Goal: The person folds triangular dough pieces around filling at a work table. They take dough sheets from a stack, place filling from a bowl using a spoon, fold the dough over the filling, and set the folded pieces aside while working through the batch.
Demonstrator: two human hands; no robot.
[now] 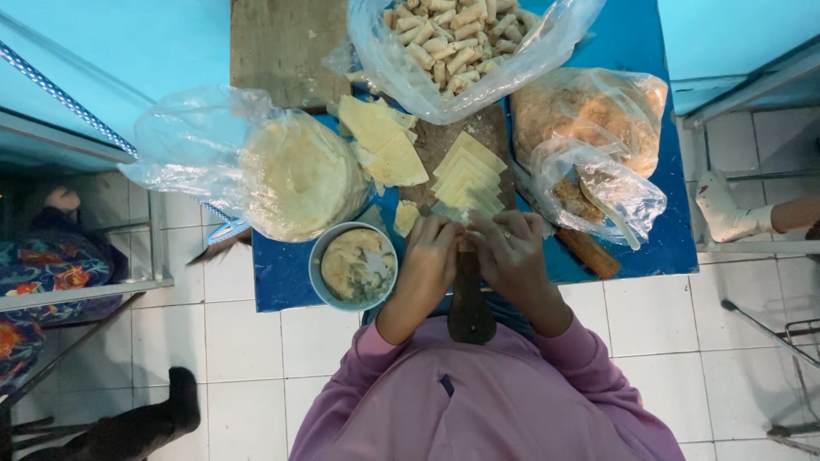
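Note:
My left hand (430, 252) and my right hand (511, 249) meet at the near edge of a wooden board (448, 141), fingers curled together over a small pale wrapper piece (462, 241) that they mostly hide. Just beyond my fingers lies a fanned stack of yellow triangular wrappers (467, 175). More loose wrapper pieces (381, 137) lie to the left. A blue bowl of pale filling (354, 266) stands beside my left hand.
A clear bag of finished rolls (454, 38) sits at the far side of the blue table (632, 34). Round wrappers in a bag (295, 175) lie left. Bags of brown filling (598, 111) with a spoon (608, 212) lie right. Another person's foot (726, 213) shows far right.

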